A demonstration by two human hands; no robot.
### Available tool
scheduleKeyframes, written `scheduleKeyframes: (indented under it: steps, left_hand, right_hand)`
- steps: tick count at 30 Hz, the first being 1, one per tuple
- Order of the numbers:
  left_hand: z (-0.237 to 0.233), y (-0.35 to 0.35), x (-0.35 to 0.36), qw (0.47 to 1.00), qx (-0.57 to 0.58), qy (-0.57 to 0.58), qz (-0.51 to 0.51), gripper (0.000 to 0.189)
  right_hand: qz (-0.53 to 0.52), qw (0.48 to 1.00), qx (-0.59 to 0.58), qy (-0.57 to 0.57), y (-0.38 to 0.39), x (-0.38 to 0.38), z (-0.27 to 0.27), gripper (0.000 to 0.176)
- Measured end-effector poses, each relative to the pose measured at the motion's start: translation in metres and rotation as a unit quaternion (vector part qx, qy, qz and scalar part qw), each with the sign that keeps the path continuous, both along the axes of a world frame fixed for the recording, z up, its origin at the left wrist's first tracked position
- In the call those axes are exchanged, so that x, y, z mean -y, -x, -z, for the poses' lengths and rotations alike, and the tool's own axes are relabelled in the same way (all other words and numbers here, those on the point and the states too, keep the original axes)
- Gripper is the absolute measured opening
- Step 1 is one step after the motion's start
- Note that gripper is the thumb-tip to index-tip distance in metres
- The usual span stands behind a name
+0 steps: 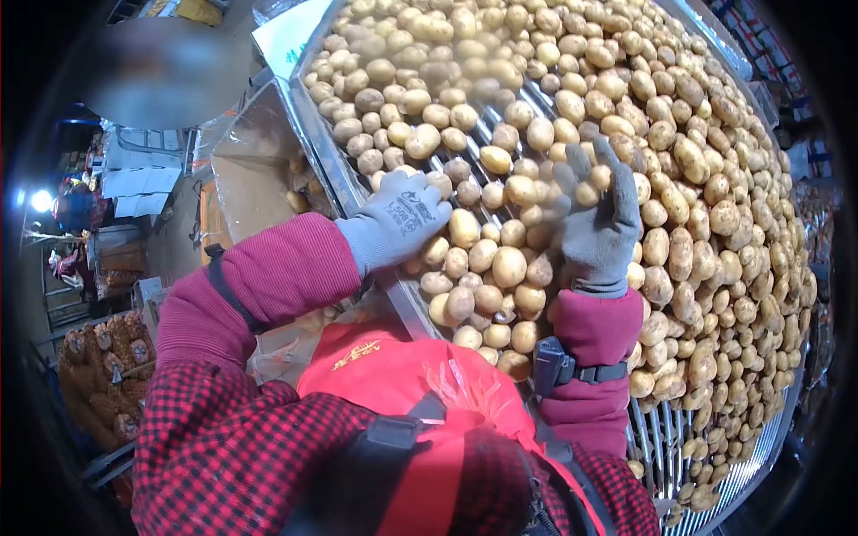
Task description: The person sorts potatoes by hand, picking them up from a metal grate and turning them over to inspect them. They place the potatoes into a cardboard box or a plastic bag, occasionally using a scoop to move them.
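Observation:
My left hand [404,217], in a grey glove with dark print on its back, rests at the near-left rim of the sorting table among the potatoes [509,266]. Its fingers are curled downward, so what lies under them is hidden. Farther right, my right hand [597,219] wears a matching glove, its fingers spread and bent upward. Small potatoes [587,194] sit against its palm and between the fingers. Metal rollers [487,125] show through gaps between the two hands.
A thick heap of potatoes [697,223] covers the right side above a slatted metal grate [661,447]. Left of the metal rim [326,161] stands a plastic-lined carton [255,152]. Net sacks [103,375] lie lower left; white boxes [138,174] are stacked behind.

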State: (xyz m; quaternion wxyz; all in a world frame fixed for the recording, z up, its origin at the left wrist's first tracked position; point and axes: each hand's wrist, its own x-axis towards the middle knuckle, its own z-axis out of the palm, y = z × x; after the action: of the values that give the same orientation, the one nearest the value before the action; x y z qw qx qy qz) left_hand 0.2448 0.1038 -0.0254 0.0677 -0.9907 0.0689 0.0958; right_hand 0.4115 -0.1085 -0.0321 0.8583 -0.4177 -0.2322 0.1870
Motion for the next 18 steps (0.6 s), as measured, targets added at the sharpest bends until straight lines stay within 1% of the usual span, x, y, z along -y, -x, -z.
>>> scheduleKeyframes:
  steps: [1,2,3,5,6,7,8,9,10,11,13,14,15,16,17,18]
  left_hand:
    - [0.002,0.000,-0.002,1.000,-0.014,-0.001,0.001,0.043]
    - [0.003,0.000,-0.004,1.000,-0.007,-0.007,-0.001,0.043]
    - [0.000,0.000,-0.004,1.000,-0.017,-0.004,0.006,0.041]
    - [0.001,-0.002,-0.003,1.000,-0.026,-0.003,0.016,0.038]
    - [0.006,-0.002,-0.002,1.000,0.006,-0.005,0.012,0.037]
    - [0.009,0.001,-0.002,0.999,0.035,-0.007,0.007,0.037]
    - [0.011,0.006,-0.004,0.999,0.034,-0.010,0.006,0.037]
    - [0.007,0.010,-0.005,0.997,0.058,0.045,0.009,0.037]
    - [0.004,0.012,-0.007,0.991,0.084,0.099,0.013,0.038]
    - [0.001,0.015,-0.008,0.992,0.084,0.097,0.013,0.038]
    - [-0.009,0.020,-0.006,0.963,0.058,0.220,-0.145,0.038]
    - [-0.012,0.019,-0.003,0.928,0.079,0.293,-0.217,0.044]
    - [-0.014,0.018,0.001,0.882,0.130,0.367,-0.266,0.044]
    - [-0.017,0.014,0.002,0.878,0.186,0.376,-0.230,0.044]
    - [-0.022,0.009,0.003,0.870,0.243,0.384,-0.192,0.044]
    - [-0.038,0.003,0.012,0.862,0.250,0.398,-0.188,0.044]
  right_hand:
    - [-0.045,0.997,-0.059,-0.028,-0.003,0.004,-0.004,0.045]
    - [0.011,0.996,0.002,0.094,-0.002,0.004,-0.005,0.042]
    - [0.006,0.998,-0.023,0.056,-0.001,0.003,-0.005,0.042]
    - [-0.001,0.999,0.023,0.047,-0.004,0.004,-0.001,0.042]
    - [0.001,0.999,0.024,0.045,-0.004,0.005,-0.003,0.042]
    - [-0.020,0.998,-0.047,0.021,-0.005,0.006,-0.005,0.042]
    - [-0.044,0.992,-0.118,-0.004,-0.004,0.006,-0.006,0.042]
    - [-0.045,0.992,-0.119,-0.007,-0.002,0.005,-0.005,0.042]
    - [-0.021,0.998,-0.049,0.034,-0.002,0.005,-0.004,0.042]
    - [0.004,0.997,0.022,0.077,-0.002,0.004,-0.004,0.042]
    - [-0.008,0.998,0.008,0.064,-0.001,0.002,-0.005,0.043]
    - [-0.019,0.998,-0.007,0.054,0.002,0.003,-0.005,0.043]
    - [-0.029,0.998,-0.021,0.046,0.004,0.004,-0.007,0.044]
    - [-0.068,0.990,-0.126,-0.001,0.004,0.004,-0.015,0.047]
    - [-0.064,0.996,-0.056,0.028,0.005,0.004,-0.010,0.045]
    - [-0.093,0.990,-0.098,0.030,0.002,0.006,-0.010,0.045]
